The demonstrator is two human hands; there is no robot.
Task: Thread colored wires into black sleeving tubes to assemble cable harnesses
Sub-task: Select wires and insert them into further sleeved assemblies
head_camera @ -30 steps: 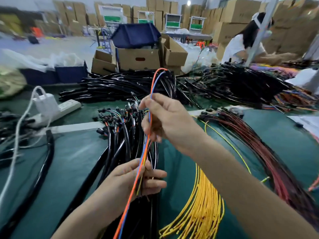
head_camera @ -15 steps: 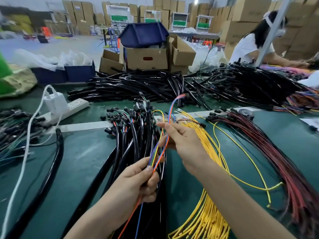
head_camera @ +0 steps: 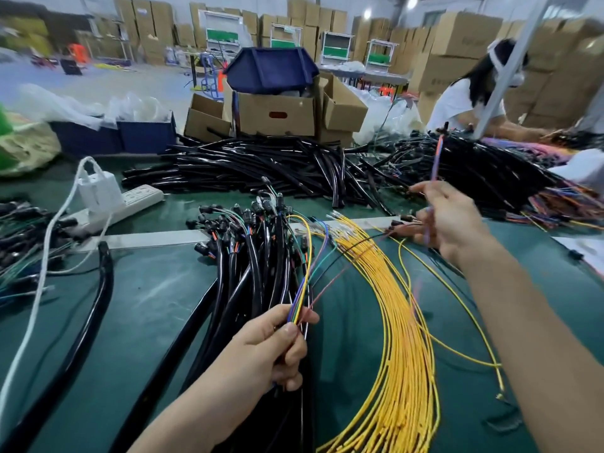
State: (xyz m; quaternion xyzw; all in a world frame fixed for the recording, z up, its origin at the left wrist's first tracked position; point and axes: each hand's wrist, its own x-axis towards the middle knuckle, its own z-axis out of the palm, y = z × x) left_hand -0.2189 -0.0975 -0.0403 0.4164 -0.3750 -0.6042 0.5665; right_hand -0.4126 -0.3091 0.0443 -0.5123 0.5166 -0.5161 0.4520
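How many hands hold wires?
2: left hand pinches a mixed-colour wire bundle at centre; right hand holds orange and blue wires farther right. The other person has unclear hands.

I have only one view, from a camera worn on my head. It faces forward and tilts down across the green desk (head_camera: pixel 147 305), so both my forearms enter from the bottom edge. My left hand (head_camera: pixel 274 348) sits low and centre, and my right hand (head_camera: pixel 457 220) is higher and to the right. The camera is close enough that the colored wires (head_camera: pixel 302 289) in my left hand show strand by strand. The wide lens bows the scene and reaches the cardboard boxes (head_camera: pixel 274 114) beyond the desk and a person (head_camera: pixel 464 103) at upper right. My right hand is blurred and seems to pinch a thin wire (head_camera: pixel 436 158).
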